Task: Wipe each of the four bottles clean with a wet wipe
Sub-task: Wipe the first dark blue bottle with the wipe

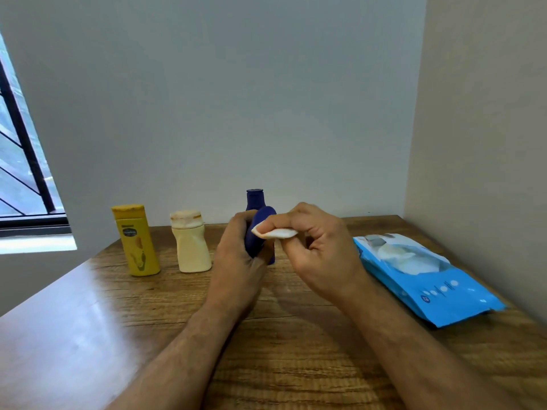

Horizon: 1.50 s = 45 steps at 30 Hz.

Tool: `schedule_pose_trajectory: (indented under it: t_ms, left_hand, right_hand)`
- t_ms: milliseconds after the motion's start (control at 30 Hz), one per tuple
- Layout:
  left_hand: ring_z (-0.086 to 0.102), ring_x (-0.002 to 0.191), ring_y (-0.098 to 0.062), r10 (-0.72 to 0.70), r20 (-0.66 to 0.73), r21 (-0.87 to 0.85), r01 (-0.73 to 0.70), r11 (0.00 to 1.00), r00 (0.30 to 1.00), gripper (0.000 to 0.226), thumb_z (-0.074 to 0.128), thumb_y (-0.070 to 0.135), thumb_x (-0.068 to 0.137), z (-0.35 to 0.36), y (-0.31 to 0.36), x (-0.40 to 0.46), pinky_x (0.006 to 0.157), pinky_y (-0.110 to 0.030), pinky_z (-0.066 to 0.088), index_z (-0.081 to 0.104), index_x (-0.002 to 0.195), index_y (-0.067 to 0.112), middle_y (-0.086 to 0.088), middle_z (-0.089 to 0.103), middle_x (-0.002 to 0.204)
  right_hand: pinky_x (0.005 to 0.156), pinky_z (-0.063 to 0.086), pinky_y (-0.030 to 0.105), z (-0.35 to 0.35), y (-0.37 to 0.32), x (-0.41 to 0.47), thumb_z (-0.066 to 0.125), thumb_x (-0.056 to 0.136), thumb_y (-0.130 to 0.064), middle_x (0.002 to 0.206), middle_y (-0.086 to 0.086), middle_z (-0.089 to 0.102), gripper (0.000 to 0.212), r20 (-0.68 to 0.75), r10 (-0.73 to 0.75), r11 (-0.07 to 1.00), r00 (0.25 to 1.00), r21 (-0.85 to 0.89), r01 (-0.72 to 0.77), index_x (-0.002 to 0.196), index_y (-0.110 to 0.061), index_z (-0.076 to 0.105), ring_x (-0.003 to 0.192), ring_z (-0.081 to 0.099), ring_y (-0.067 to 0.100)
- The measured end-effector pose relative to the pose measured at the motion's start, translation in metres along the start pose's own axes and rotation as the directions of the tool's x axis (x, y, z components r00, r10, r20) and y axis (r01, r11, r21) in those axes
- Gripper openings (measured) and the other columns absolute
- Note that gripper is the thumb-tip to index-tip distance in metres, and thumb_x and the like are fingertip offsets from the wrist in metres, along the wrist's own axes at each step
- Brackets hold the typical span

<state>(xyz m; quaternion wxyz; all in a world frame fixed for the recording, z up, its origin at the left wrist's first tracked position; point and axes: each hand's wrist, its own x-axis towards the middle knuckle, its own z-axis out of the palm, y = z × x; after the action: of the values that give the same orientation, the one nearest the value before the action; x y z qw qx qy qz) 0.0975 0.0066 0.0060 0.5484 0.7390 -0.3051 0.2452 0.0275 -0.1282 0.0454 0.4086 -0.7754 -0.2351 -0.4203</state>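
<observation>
My left hand (236, 250) grips a small dark blue bottle (259, 229), lifted above the table. My right hand (316, 247) pinches a folded white wet wipe (275, 233) against the bottle's side. Behind them a second dark blue bottle (254, 199) stands upright, mostly hidden by the held one and my hands. A yellow bottle (137, 241) and a cream bottle (191, 244) with a stained cap stand upright to the left.
The wooden table (88, 321) sits in a corner, with a wall behind and a wall on the right. A blue pack of wet wipes (426, 279) lies flat at the right. A window (20, 173) is at the far left.
</observation>
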Motion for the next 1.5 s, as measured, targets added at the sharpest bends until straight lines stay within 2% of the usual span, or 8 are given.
schedule_pose_trajectory:
  t_ms: [267,500,767,933,1067,1233,1367,1500]
  left_hand:
    - [0.061,0.111,-0.01,0.097,0.043,0.037,-0.098,0.994,0.994,0.043,0.07,0.019,0.092,0.002,0.008,-0.003,0.095,-0.038,0.054,0.051,0.126,0.039,0.016,0.061,0.118]
    - [0.065,0.102,-0.016,0.072,0.051,-0.059,-0.069,0.996,0.996,0.033,0.062,0.034,0.094,0.001,0.011,-0.005,0.09,-0.045,0.056,0.051,0.125,0.035,0.011,0.064,0.109]
    - [0.063,0.116,-0.014,0.027,0.085,-0.076,-0.021,0.997,0.996,0.062,0.066,0.013,0.094,0.001,0.005,-0.004,0.098,-0.048,0.054,0.032,0.137,0.041,0.005,0.06,0.126]
    - [0.051,0.129,-0.013,0.009,0.184,-0.043,-0.001,0.999,0.983,0.091,0.059,0.006,0.079,0.002,0.007,-0.007,0.11,-0.043,0.047,0.012,0.141,0.053,0.0,0.045,0.142]
    - [0.053,0.127,-0.004,0.011,0.13,-0.13,0.006,0.992,0.991,0.093,0.076,0.005,0.086,0.002,0.012,-0.009,0.104,-0.025,0.05,0.02,0.149,0.044,0.012,0.047,0.14]
    - [0.067,0.107,-0.01,0.043,0.057,-0.118,-0.036,0.992,0.997,0.093,0.087,0.016,0.076,-0.001,0.016,-0.007,0.089,-0.022,0.054,0.025,0.14,0.045,0.002,0.067,0.118]
    - [0.071,0.101,-0.015,0.024,0.037,-0.168,-0.018,0.986,0.999,0.067,0.088,0.032,0.069,-0.002,0.02,-0.006,0.085,-0.033,0.06,0.04,0.115,0.046,0.005,0.069,0.111]
    - [0.072,0.099,-0.02,-0.012,0.03,-0.242,0.019,0.97,0.999,0.057,0.093,0.038,0.064,-0.006,0.022,-0.002,0.082,-0.038,0.062,0.054,0.106,0.042,0.008,0.071,0.109]
  right_hand:
    - [0.077,0.049,0.011,-0.003,0.01,0.002,0.062,0.093,-0.005,0.097,-0.007,0.069,0.029,-0.136,0.158,0.987,0.978,-0.016,-0.162,0.112,-0.022,0.075,0.093,0.063,0.006]
    - [0.061,0.042,0.009,-0.003,0.005,0.001,0.065,0.088,0.0,0.082,-0.005,0.065,0.035,-0.133,0.034,0.999,0.991,0.008,-0.033,0.116,-0.02,0.073,0.072,0.058,0.008]
    - [0.061,0.039,0.007,0.001,-0.001,0.0,0.066,0.087,-0.008,0.08,-0.004,0.064,0.028,-0.054,-0.045,0.998,0.997,0.039,0.048,0.111,-0.018,0.076,0.07,0.057,0.009]
    - [0.067,0.044,0.006,-0.003,0.006,0.004,0.062,0.09,-0.001,0.09,-0.01,0.068,0.034,-0.118,0.154,0.987,0.981,0.054,-0.149,0.11,-0.025,0.076,0.085,0.062,0.003]
    - [0.063,0.045,0.009,-0.009,0.006,0.007,0.059,0.096,-0.005,0.087,-0.013,0.068,0.035,-0.149,0.254,0.96,0.956,0.161,-0.23,0.115,-0.03,0.073,0.075,0.059,-0.001]
    - [0.057,0.042,0.016,-0.015,0.009,0.008,0.058,0.096,-0.006,0.082,-0.014,0.066,0.037,-0.172,0.265,0.957,0.949,0.171,-0.236,0.114,-0.036,0.072,0.064,0.054,0.004]
    - [0.056,0.041,0.013,-0.015,0.011,0.008,0.059,0.096,-0.006,0.075,-0.021,0.063,0.036,-0.162,0.273,0.952,0.948,0.185,-0.243,0.113,-0.034,0.073,0.063,0.053,0.003]
    - [0.066,0.046,0.013,-0.013,0.014,0.007,0.06,0.093,-0.001,0.082,-0.011,0.066,0.038,-0.14,0.228,0.971,0.963,0.101,-0.215,0.109,-0.032,0.075,0.075,0.058,0.007]
